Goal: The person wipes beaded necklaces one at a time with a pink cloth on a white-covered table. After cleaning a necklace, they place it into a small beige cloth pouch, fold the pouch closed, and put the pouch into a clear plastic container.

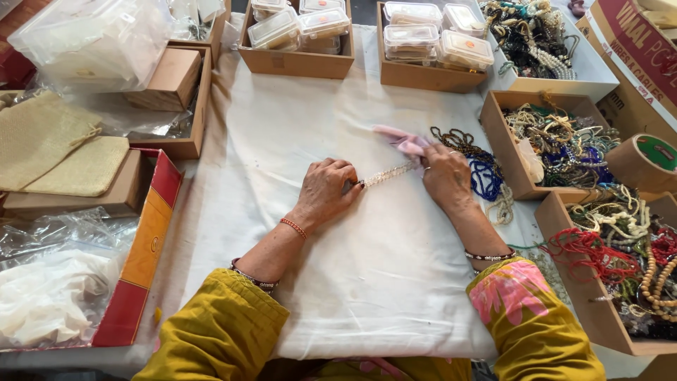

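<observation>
White cloth [367, 261] | hands: left [326, 189], right [444, 176] pinch bead strand [388, 173] | pink cloth [403, 141], perhaps half-hidden

Pale clear bead strand [388, 173]; pink cloth [403, 140]; white table cover [367, 268].

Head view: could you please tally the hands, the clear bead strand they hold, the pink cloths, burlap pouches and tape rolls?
Hands: 2, left hand and right hand
Clear bead strand: 1
Pink cloth: 1
Burlap pouches: 2
Tape roll: 1
Total: 7
</observation>
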